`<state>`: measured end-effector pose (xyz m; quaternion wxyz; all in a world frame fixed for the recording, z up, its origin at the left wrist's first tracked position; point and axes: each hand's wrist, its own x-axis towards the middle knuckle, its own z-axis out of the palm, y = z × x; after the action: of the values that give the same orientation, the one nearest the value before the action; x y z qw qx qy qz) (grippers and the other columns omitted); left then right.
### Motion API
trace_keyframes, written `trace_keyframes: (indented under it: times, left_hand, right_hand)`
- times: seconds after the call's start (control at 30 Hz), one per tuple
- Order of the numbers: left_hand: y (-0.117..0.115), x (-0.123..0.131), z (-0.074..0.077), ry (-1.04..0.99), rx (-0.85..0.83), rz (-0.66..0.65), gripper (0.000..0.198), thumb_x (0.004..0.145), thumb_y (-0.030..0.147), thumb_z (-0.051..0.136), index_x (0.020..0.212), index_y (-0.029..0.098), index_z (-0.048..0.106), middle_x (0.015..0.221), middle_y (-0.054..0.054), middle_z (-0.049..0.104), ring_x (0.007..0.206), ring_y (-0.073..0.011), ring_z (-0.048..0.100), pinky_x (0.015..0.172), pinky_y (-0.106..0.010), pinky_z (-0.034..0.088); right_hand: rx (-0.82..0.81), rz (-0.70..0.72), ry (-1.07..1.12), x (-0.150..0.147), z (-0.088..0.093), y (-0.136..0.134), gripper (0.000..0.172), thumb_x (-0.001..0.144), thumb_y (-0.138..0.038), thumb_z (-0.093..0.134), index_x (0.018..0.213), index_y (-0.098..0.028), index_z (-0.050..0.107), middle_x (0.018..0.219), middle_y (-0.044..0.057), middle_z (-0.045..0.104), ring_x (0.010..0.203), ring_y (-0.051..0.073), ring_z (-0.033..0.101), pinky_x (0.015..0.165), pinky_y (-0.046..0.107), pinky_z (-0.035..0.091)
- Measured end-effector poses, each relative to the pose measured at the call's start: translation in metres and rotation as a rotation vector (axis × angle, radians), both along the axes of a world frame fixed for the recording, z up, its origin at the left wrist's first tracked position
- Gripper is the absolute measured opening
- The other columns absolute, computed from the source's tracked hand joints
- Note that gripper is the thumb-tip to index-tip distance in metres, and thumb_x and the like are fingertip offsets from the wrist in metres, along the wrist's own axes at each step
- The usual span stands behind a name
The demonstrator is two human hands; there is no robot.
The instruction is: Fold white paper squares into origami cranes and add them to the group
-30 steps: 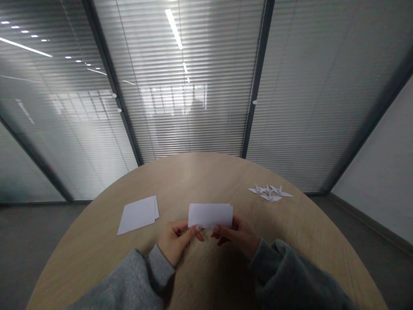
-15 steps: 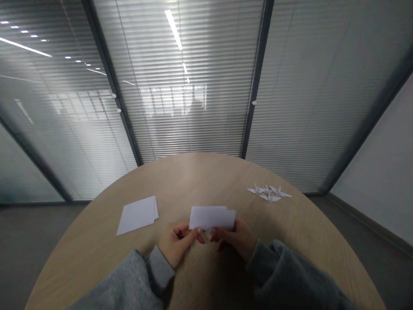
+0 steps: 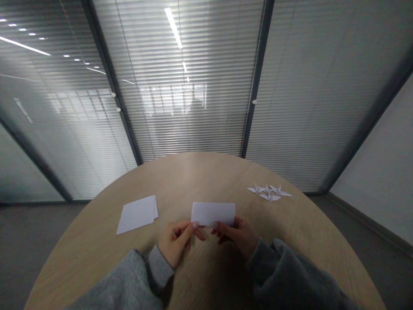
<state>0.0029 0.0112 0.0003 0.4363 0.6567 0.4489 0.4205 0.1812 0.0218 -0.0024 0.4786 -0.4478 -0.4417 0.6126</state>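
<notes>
Beyond the far edge of the round tabletop (image 3: 193,176) stands a glass partition (image 3: 180,86) with slatted blinds, and a gray floor (image 3: 41,241) shows on either side. The tabletop is pale wood with a fine, straight grain. Toward its far right lies a small cluster of white origami cranes (image 3: 269,192), their pointed wings touching or overlapping. On the left lies a neat paper stack (image 3: 135,214), its sheets slightly offset.

Near the edge closest to the person, a white paper rectangle (image 3: 213,213) is held between both hands, its long side running crosswise. The left hand (image 3: 176,241) pinches its lower-left part, and the right hand (image 3: 237,234) pinches its lower-right part. Each thumb lies on the front, with the other fingers curled behind. Both hands are nearly closed. A light gray sleeve (image 3: 129,280) and a darker gray sleeve (image 3: 274,275) cover the forearms.
</notes>
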Motion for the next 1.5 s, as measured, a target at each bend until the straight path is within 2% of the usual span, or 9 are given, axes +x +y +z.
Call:
trace_keyframes:
  times: [0.13, 0.33, 0.43, 0.63, 0.83, 0.97, 1.23, 1.5]
  left_hand:
    - [0.001, 0.000, 0.000, 0.000, 0.009, 0.019, 0.055, 0.079, 0.060, 0.048, 0.068, 0.013, 0.073, 0.056, -0.006, 0.066, 0.035, -0.0068, 0.036, 0.037, -0.020, 0.028]
    - [-0.003, 0.001, 0.006, 0.072, 0.057, 0.002, 0.052, 0.079, 0.058, 0.048, 0.073, 0.013, 0.073, 0.055, -0.004, 0.062, 0.037, -0.0079, 0.039, 0.041, -0.021, 0.033]
    - [-0.003, 0.000, 0.005, 0.101, 0.058, -0.009, 0.050, 0.079, 0.057, 0.050, 0.075, 0.012, 0.072, 0.051, -0.002, 0.058, 0.038, -0.0081, 0.039, 0.041, -0.021, 0.031]
    - [0.000, -0.001, -0.001, 0.087, 0.080, 0.056, 0.041, 0.073, 0.052, 0.059, 0.064, 0.013, 0.068, 0.044, 0.004, 0.041, 0.042, -0.0082, 0.032, 0.042, -0.020, 0.024]
    - [0.001, -0.002, 0.000, 0.030, 0.024, 0.110, 0.045, 0.072, 0.056, 0.058, 0.065, 0.013, 0.070, 0.040, 0.006, 0.037, 0.038, -0.0079, 0.032, 0.041, -0.021, 0.023]
    - [0.004, -0.003, 0.001, -0.024, 0.003, 0.160, 0.048, 0.070, 0.059, 0.059, 0.066, 0.013, 0.071, 0.038, 0.006, 0.037, 0.036, -0.0076, 0.033, 0.040, -0.021, 0.026]
    - [0.005, -0.002, 0.000, -0.055, 0.001, 0.165, 0.048, 0.068, 0.059, 0.061, 0.066, 0.012, 0.072, 0.039, 0.004, 0.042, 0.036, -0.0069, 0.032, 0.038, -0.020, 0.025]
    - [0.008, -0.004, -0.002, -0.096, -0.021, 0.205, 0.047, 0.067, 0.059, 0.062, 0.065, 0.013, 0.071, 0.037, 0.005, 0.042, 0.035, -0.0073, 0.034, 0.038, -0.021, 0.026]
  right_hand:
    - [0.003, 0.008, 0.050, -0.002, -0.003, 0.000, 0.045, 0.040, -0.047, 0.083, 0.066, -0.014, 0.065, 0.058, 0.001, 0.064, 0.049, 0.011, 0.052, 0.043, 0.024, 0.046]
    - [0.033, -0.003, 0.013, -0.004, -0.007, -0.001, 0.045, 0.039, -0.048, 0.083, 0.063, -0.014, 0.064, 0.051, -0.001, 0.058, 0.046, 0.011, 0.050, 0.042, 0.025, 0.045]
    - [0.054, -0.016, -0.019, -0.003, -0.007, -0.001, 0.043, 0.041, -0.048, 0.082, 0.062, -0.014, 0.065, 0.051, -0.001, 0.058, 0.046, 0.011, 0.049, 0.043, 0.025, 0.044]
    - [0.098, 0.000, -0.047, -0.001, -0.006, 0.000, 0.032, 0.047, -0.040, 0.080, 0.059, -0.014, 0.067, 0.053, 0.002, 0.060, 0.050, 0.013, 0.053, 0.045, 0.025, 0.042]
    - [0.070, 0.001, -0.051, -0.001, -0.003, 0.001, 0.036, 0.046, -0.045, 0.079, 0.061, -0.014, 0.068, 0.056, 0.005, 0.065, 0.051, 0.014, 0.054, 0.045, 0.025, 0.042]
    - [0.081, -0.031, -0.053, 0.001, -0.003, 0.003, 0.038, 0.046, -0.049, 0.079, 0.061, -0.016, 0.069, 0.056, 0.003, 0.065, 0.051, 0.013, 0.052, 0.046, 0.025, 0.042]
    - [0.124, -0.021, -0.078, 0.005, 0.001, -0.001, 0.037, 0.051, -0.052, 0.077, 0.061, -0.017, 0.070, 0.057, 0.004, 0.067, 0.052, 0.013, 0.055, 0.049, 0.025, 0.040]
    - [0.101, 0.044, -0.023, 0.005, 0.004, -0.001, 0.046, 0.061, -0.062, 0.067, 0.068, -0.016, 0.072, 0.078, 0.011, 0.074, 0.070, 0.020, 0.065, 0.052, 0.026, 0.042]
